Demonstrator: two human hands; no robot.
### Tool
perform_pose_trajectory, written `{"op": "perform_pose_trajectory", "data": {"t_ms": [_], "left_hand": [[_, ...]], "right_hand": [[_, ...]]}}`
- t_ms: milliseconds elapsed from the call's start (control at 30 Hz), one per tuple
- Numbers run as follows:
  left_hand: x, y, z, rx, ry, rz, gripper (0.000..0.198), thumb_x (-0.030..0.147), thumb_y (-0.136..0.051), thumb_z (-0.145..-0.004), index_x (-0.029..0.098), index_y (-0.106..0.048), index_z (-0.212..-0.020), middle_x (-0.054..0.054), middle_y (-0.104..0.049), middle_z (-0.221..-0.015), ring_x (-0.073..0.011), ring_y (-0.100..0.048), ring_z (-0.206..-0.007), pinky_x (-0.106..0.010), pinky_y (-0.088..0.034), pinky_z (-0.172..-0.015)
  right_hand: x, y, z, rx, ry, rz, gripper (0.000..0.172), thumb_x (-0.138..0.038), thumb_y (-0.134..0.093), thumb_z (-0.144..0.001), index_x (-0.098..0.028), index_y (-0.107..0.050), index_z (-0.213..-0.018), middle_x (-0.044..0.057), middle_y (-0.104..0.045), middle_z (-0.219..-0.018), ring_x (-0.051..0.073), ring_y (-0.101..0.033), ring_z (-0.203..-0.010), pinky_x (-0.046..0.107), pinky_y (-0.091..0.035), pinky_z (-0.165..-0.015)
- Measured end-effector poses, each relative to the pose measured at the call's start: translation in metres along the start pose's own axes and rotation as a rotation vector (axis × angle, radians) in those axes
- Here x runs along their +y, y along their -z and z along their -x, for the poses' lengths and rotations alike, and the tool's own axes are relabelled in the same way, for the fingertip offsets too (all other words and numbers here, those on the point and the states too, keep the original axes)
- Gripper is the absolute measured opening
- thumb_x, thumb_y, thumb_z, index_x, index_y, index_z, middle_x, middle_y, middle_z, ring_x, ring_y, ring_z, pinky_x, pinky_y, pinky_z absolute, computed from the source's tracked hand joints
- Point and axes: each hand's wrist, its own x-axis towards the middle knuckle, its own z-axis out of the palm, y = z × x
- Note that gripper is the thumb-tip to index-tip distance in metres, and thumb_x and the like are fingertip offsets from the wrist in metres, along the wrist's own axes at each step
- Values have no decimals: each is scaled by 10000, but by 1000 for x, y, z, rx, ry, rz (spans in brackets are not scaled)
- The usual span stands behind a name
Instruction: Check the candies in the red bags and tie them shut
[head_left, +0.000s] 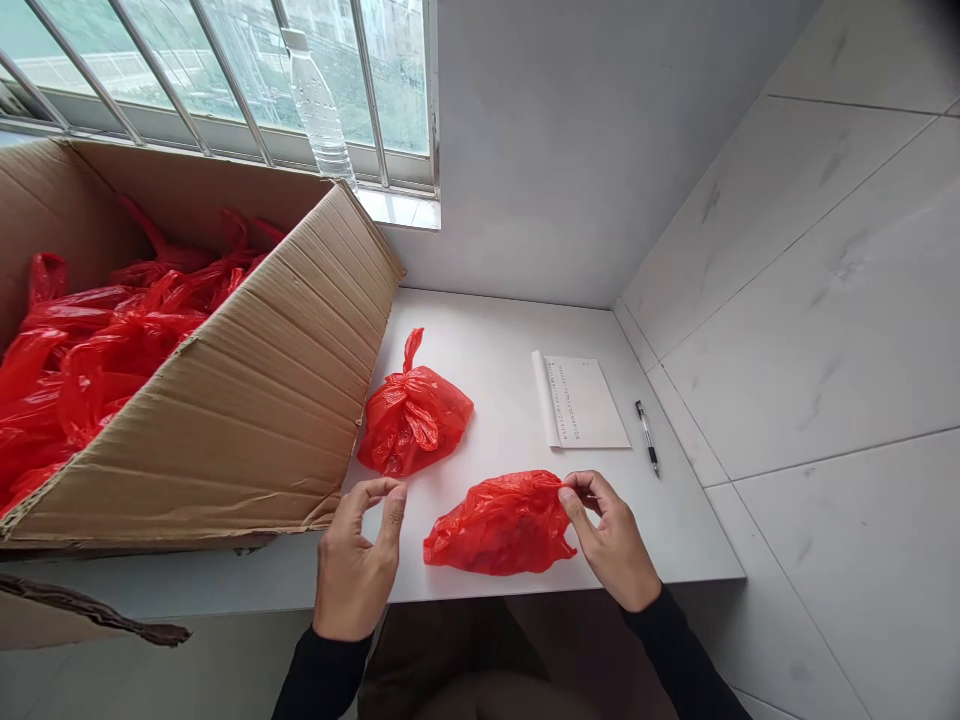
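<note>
A red plastic bag [501, 522] is laid flat on the near edge of the white table [675, 540], just in front of the person, where both hands can reach it. Its right end is pinched by the right hand [611, 535], the thumb and first fingers being closed on the gathered film, so that the mouth of the bag is kept bunched together rather than left to spread. The left hand [358, 560] is held just to the left of the bag and apart from it, with its fingers [394, 505] curled loosely and half open; nothing is gripped in it. A second red bag [414, 418], already knotted at the top, is set a little further back on the table, beside the tilted flap of a large cardboard box [247, 400]. The box is seen to be filled with many similar red bags [97, 340], and it is stood at the left within easy reach. A sheet of lined paper [581, 402] and a pen [647, 437] are placed to the right, near the tiled wall, clear of the bags. A clear plastic bottle [319, 105] is stood on the window sill behind the box.
</note>
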Motion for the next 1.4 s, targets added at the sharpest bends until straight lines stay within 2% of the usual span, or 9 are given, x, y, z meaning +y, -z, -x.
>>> {"op": "perform_pose_trajectory", "data": {"t_ms": [133, 233, 400, 567, 667, 767, 1000, 1200, 1400], "left_hand": [[19, -16, 6, -183, -129, 24, 335, 339, -651, -913, 266, -635, -1240, -66, -695, -1227, -263, -635, -1151, -398, -493, -986], [26, -27, 8, -254, -157, 8, 120, 314, -632, -922, 267, -724, -983, -40, -737, -988, -252, -656, -972, -387, -508, -866], [12, -16, 6, -133, -57, -4, 142, 311, -553, -981, 223, -655, -934, -39, -707, -885, -221, -652, -861, -349, -502, -768], [22, -19, 11, -160, -91, 17, 373, 344, -651, -920, 251, -597, -1277, -72, -698, -1201, -255, -643, -1104, -387, -505, -937], [25, -21, 12, -154, -126, 24, 223, 309, -683, -889, 265, -685, -1107, -40, -739, -1035, -252, -657, -986, -380, -503, -876], [17, -11, 8, -31, -75, 39, 93, 279, -601, -949, 228, -671, -984, -39, -713, -919, -219, -653, -886, -345, -504, -811], [33, -2, 7, -64, -68, 60, 427, 307, -704, -892, 252, -596, -1302, -25, -680, -1016, -197, -649, -928, -332, -506, -877], [43, 11, 11, 89, -161, 60, 143, 145, -660, -899, 235, -708, -1000, -9, -617, -898, -147, -582, -805, -272, -460, -762], [49, 38, 20, -26, 146, 295, 199, 292, -636, -926, 264, -731, -1098, 1, -659, -853, -137, -591, -671, -241, -498, -665]], "right_hand": [[-4, -8, 3, -52, 40, -6, 232, -471, -574, -959, -241, -584, -939, 45, -635, -960, 223, -614, -941, 383, -512, -907], [-10, -10, 4, -97, 34, -52, 251, -475, -568, -967, -236, -566, -891, 17, -615, -853, 198, -609, -839, 346, -512, -834], [-4, 5, 3, -4, -69, -130, 285, -505, -529, -982, -236, -553, -890, -3, -560, -804, 173, -557, -758, 300, -499, -727], [-13, -2, 4, -84, -102, -188, 317, -505, -591, -947, -272, -551, -1157, 34, -645, -1063, 208, -639, -925, 324, -544, -802], [-16, -4, 3, -89, -73, -183, 272, -498, -595, -946, -259, -603, -1076, 39, -671, -1053, 215, -652, -947, 316, -538, -822], [-8, 4, -1, 87, -65, -246, 273, -504, -545, -974, -238, -597, -1010, 27, -658, -928, 189, -632, -846, 293, -523, -767], [-15, 5, 1, 46, -122, -369, 452, -518, -653, -905, -253, -517, -1245, 72, -666, -1098, 226, -653, -921, 353, -568, -793], [-24, 10, 4, 44, -45, -349, 224, -466, -608, -958, -247, -614, -1007, -2, -627, -904, 164, -590, -810, 270, -505, -723], [-26, 20, 15, 2, 6, -442, 208, -371, -630, -966, -283, -572, -1145, 14, -630, -1046, 175, -609, -933, 281, -511, -810]]}}
